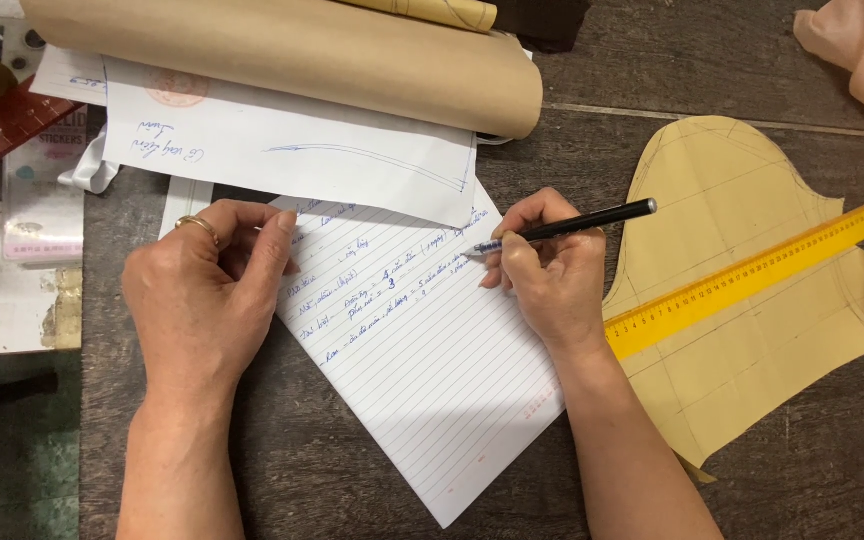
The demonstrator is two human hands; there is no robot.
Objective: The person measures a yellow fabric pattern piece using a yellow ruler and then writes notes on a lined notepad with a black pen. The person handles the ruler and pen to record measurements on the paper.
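Lined paper sheet lay at an angle on the dark wooden table, near its middle, its upper corner tucked under a white sheet with a drawn curve. At the far left, a red ruler and small clutter sat at the table's edge, partly cut off by the frame and hard to make out. The left hand, a ring on one finger, rested on the left edge of the lined sheet; its fingers were curled loosely inward, pressing the paper flat and gripping nothing. Above, a roll of brown paper covered the top of the white sheet and ran out of view. The right hand had its fingers closed around a black pen, whose tip met the lined sheet among blue handwritten lines. The writing under the hand was hidden. Further right, a tan paper pattern piece with pencilled lines lay flat on the table, crossed by a yellow ruler whose lower end disappeared beside the right wrist. At the upper right corner, a pale pink fabric was cut off by the frame.
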